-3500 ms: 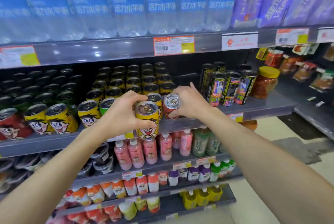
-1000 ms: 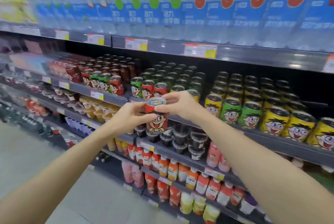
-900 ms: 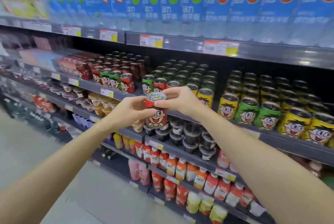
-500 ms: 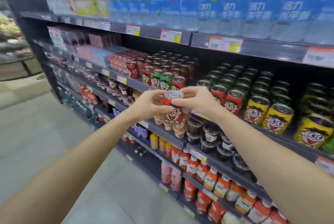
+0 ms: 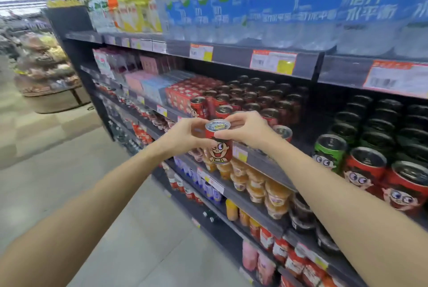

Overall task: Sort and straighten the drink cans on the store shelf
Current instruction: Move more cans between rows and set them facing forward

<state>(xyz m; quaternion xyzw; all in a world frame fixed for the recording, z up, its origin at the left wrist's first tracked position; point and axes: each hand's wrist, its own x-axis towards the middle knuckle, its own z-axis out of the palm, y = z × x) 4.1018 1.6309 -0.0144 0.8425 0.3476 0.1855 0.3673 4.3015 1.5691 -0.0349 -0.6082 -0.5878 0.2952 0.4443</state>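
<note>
A red can [image 5: 221, 150] with a cartoon face is held upright in front of the can shelf [image 5: 259, 161]. My left hand [image 5: 185, 137] grips its left side and my right hand [image 5: 245, 130] pinches its rim from the right. Just behind my hands stand rows of red cans [image 5: 243, 99] on the shelf. Further right are a green can [image 5: 328, 151], dark green cans [image 5: 379, 122] and two more red cans [image 5: 384, 180] at the shelf's front edge.
Above hangs a shelf of water bottles [image 5: 278, 8] with price tags [image 5: 273, 62]. Lower shelves hold jelly cups [image 5: 257, 184] and small bottles [image 5: 266, 240]. The grey aisle floor [image 5: 69, 182] lies to the left, with a round display stand [image 5: 48, 78] far off.
The view has swung left along the aisle. Both hands carried the red can leftwards, from the green and yellow cans to the rows of red cans.
</note>
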